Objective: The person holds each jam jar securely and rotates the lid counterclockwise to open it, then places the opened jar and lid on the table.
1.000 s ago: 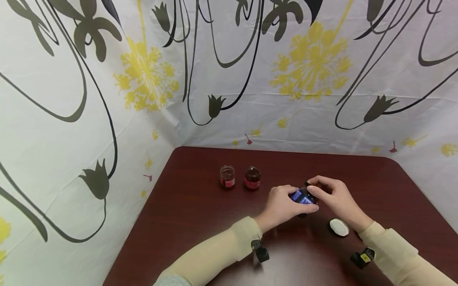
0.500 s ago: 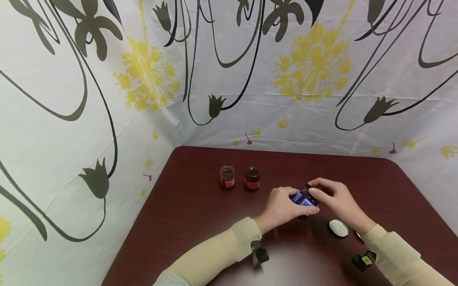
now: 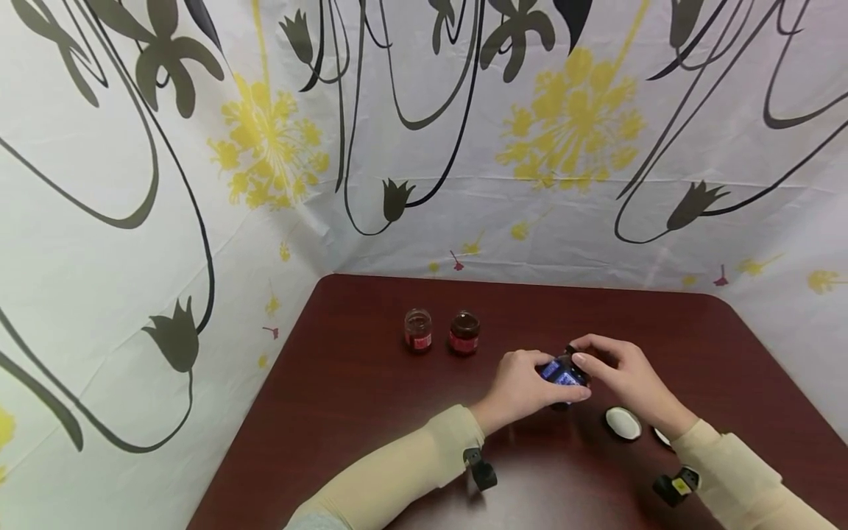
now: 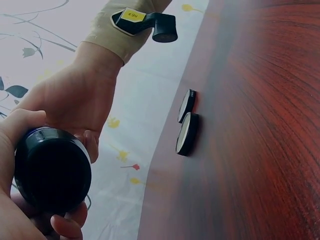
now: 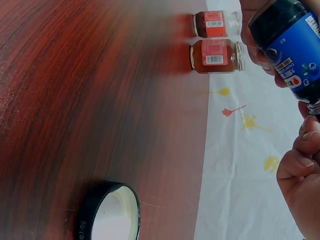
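Observation:
My left hand (image 3: 520, 389) grips a dark glass jar (image 3: 560, 372) with a blue label, held tilted above the table with its mouth end toward the right hand. In the right wrist view the blue label (image 5: 300, 57) shows berries and a barcode. The jar's dark base (image 4: 52, 172) faces the left wrist camera. At the mouth end, my right hand (image 3: 626, 374) pinches the black lid (image 3: 570, 349) between thumb and curled fingers. Most of that lid is hidden behind the fingers.
Two black lids lie on the table with pale insides up: one lid (image 3: 623, 424) in view, another lid (image 3: 661, 437) partly behind the right wrist. Farther back stand two lidless-looking glass jars with red labels, a clearer jar (image 3: 418, 333) and a darker jar (image 3: 464, 335). Patterned cloth (image 3: 424, 243) hangs behind.
The right hand has shifted slightly at the jar's mouth, its wrist moving a little toward me. The second lid has come into view beside that wrist. The left hand keeps its grip.

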A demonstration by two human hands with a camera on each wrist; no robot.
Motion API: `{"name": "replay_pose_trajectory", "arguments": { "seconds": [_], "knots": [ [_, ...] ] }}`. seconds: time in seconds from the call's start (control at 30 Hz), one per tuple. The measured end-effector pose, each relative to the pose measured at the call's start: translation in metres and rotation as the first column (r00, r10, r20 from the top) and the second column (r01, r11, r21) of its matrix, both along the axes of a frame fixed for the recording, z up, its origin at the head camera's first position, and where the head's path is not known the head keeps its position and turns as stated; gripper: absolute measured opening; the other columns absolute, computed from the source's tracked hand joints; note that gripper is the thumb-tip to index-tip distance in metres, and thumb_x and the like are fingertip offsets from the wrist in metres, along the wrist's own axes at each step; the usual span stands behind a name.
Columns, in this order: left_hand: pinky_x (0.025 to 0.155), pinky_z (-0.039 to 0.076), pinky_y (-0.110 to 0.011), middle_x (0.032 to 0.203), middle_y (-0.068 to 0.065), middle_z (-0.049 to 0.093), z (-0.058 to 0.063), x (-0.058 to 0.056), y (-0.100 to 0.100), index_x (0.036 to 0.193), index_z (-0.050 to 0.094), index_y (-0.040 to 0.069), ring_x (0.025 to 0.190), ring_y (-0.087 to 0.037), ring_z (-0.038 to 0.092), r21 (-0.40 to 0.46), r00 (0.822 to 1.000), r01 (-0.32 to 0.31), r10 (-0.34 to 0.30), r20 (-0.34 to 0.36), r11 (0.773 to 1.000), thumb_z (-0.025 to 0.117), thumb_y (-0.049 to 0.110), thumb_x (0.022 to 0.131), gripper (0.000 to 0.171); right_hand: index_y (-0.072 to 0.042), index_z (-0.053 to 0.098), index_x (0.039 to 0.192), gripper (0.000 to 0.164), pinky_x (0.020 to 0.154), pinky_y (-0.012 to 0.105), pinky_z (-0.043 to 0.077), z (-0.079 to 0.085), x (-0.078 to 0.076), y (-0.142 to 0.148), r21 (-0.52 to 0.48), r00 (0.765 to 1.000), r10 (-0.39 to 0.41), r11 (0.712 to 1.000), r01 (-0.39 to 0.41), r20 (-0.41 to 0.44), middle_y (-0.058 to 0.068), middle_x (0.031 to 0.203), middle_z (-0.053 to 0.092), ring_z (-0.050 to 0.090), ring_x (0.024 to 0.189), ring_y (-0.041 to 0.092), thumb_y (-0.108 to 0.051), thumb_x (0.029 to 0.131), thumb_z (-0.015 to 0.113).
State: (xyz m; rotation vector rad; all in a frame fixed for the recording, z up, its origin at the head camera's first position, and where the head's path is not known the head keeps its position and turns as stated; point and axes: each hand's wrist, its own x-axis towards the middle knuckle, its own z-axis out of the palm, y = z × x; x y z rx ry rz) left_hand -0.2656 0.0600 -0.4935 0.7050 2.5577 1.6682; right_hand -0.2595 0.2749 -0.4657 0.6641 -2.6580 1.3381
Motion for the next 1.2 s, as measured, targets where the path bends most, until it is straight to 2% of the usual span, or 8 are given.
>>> {"name": "replay_pose_trajectory", "arguments": {
  "seconds": [0.33,0.7,1.2],
  "knots": [
    [0.053,0.05,-0.02,0.078,0.017,0.063,0.0007,0.0024,-0.0005,0.092,0.076,0.026,0.07,-0.001,0.058,0.002,1.0,0.007,-0.007,-0.009,1.0,0.086,0.056,0.071,0.039,-0.024,0.067,0.12,0.019,0.071,0.035,0.054,0.0013,0.0014,0.0027,0.012,1.0,0.015,1.0,-0.015,0.007,-0.004,0.109,0.069,0.065,0.083,0.017,-0.022,0.104,0.059],
    [0.054,0.05,-0.021,0.076,0.017,0.064,0.0005,0.0044,-0.0004,0.092,0.077,0.024,0.071,-0.002,0.058,0.007,1.0,0.009,-0.009,0.012,1.0,0.088,0.056,0.07,0.04,-0.023,0.066,0.126,0.023,0.071,0.03,0.053,-0.0004,0.0028,0.0074,0.04,0.998,0.057,0.998,-0.057,0.006,-0.003,0.115,0.068,0.065,0.086,0.015,-0.02,0.105,0.056],
    [0.054,0.05,-0.02,0.074,0.017,0.063,-0.0001,0.0044,-0.0003,0.091,0.077,0.023,0.07,-0.002,0.059,0.002,1.0,0.018,-0.018,0.007,1.0,0.088,0.054,0.069,0.04,-0.02,0.066,0.127,0.025,0.074,0.031,0.054,-0.0004,0.004,0.0083,0.022,0.998,0.065,0.998,-0.065,0.0,-0.006,0.118,0.068,0.066,0.09,0.016,-0.017,0.104,0.057]
  ]
}}
